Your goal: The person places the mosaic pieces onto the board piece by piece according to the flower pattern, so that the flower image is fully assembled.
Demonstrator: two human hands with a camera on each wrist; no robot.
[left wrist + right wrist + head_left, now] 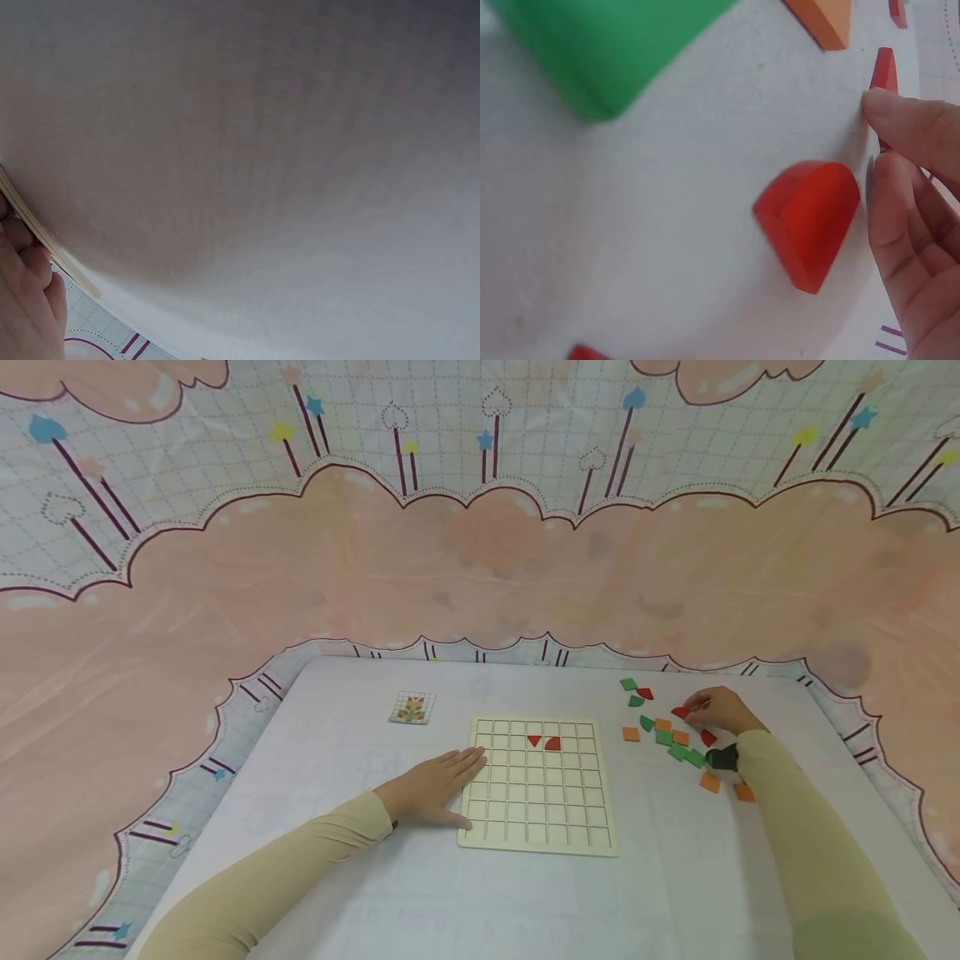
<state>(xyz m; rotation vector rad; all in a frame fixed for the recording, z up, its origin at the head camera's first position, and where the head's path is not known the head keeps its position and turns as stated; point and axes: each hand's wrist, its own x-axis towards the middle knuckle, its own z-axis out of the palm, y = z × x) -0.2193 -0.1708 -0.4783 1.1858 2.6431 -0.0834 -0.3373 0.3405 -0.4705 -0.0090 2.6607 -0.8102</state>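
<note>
My left hand (431, 787) rests with straight fingers on the left edge of a wooden grid board (536, 842). In the left wrist view, part of that hand (30, 300) shows against the board's edge (56, 251). On the board's upper rows lie a red triangle tile (534, 741) and a red quarter-circle tile (552, 744). At the right, my right hand (722, 707) pinches another red tile (679, 712) between thumb and fingers; it stands edge-on in the right wrist view, so its full shape is partly hidden. A red quarter-circle tile (817, 221) lies beside these fingers.
Loose tiles are scattered right of the board, among them an orange square (631, 734), a green square (663, 737) and a green quarter circle (647, 723). A small pattern card (412, 707) lies behind the left hand. A patterned cloth (510, 585) hangs behind the white tabletop (360, 902).
</note>
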